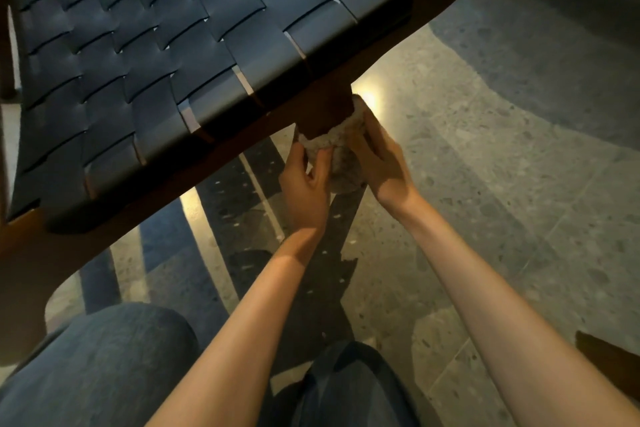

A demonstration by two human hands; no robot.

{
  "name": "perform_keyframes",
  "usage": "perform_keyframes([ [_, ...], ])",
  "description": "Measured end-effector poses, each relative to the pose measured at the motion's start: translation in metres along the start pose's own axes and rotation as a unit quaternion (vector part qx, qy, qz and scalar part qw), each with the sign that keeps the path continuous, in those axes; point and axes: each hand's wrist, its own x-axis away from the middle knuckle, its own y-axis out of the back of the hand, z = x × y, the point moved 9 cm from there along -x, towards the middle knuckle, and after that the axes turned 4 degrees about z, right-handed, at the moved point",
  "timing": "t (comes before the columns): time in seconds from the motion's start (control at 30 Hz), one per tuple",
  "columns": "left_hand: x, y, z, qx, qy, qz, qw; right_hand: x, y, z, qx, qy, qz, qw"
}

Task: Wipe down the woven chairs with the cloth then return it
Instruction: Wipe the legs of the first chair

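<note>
Both hands under chair (166, 55) front rail: left hand (306, 184) and right hand (379, 163) grip cloth (341, 149) wrapped round leg (325, 107).

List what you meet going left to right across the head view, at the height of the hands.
In order: woven chair seat → left hand → cloth → right hand → speckled floor.
</note>
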Motion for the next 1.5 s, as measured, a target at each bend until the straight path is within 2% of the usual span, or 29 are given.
perform_keyframes([
  [0.07, 0.002, -0.011, 0.014, -0.001, 0.008, 0.035, 0.999, 0.0, 0.0, -0.019, 0.042, 0.004, 0.023, 0.999],
  [0.2, 0.004, -0.028, 0.042, 0.004, 0.002, 0.049, 0.999, -0.004, 0.0, -0.069, 0.05, -0.051, 0.041, 0.997],
  [0.3, 0.004, -0.05, 0.077, 0.005, 0.1, 0.088, 0.991, -0.008, 0.005, -0.099, 0.057, -0.097, 0.041, 0.993],
  [0.4, -0.002, -0.065, 0.114, -0.097, 0.192, 0.137, 0.967, -0.011, 0.008, -0.12, 0.051, -0.131, 0.059, 0.988],
  [0.57, -0.005, -0.073, 0.129, -0.148, 0.22, 0.2, 0.943, -0.01, 0.007, -0.133, 0.047, -0.16, 0.065, 0.984],
  [0.73, -0.004, -0.061, 0.104, -0.111, 0.212, 0.142, 0.96, -0.006, 0.007, -0.11, 0.038, -0.123, 0.055, 0.99],
  [0.87, 0.004, -0.037, 0.062, -0.008, 0.149, 0.057, 0.987, -0.001, 0.01, -0.072, 0.03, -0.073, 0.013, 0.997],
  [1.0, 0.006, -0.009, 0.017, -0.004, 0.096, -0.036, 0.995, 0.001, 0.011, -0.013, 0.037, 0.008, -0.034, 0.999],
  [1.07, 0.005, 0.001, -0.002, 0.025, 0.076, -0.054, 0.995, 0.002, 0.013, 0.0, 0.03, -0.006, -0.063, 0.998],
  [1.17, 0.005, 0.02, -0.021, 0.042, 0.092, -0.085, 0.991, 0.007, 0.013, 0.01, 0.059, -0.062, -0.094, 0.992],
  [1.27, 0.01, 0.03, -0.038, 0.044, 0.09, -0.091, 0.991, 0.016, 0.016, 0.035, 0.082, -0.042, -0.148, 0.985],
  [1.5, 0.024, 0.046, -0.055, 0.015, 0.156, -0.088, 0.984, 0.047, 0.001, 0.079, 0.127, -0.013, -0.237, 0.963],
])
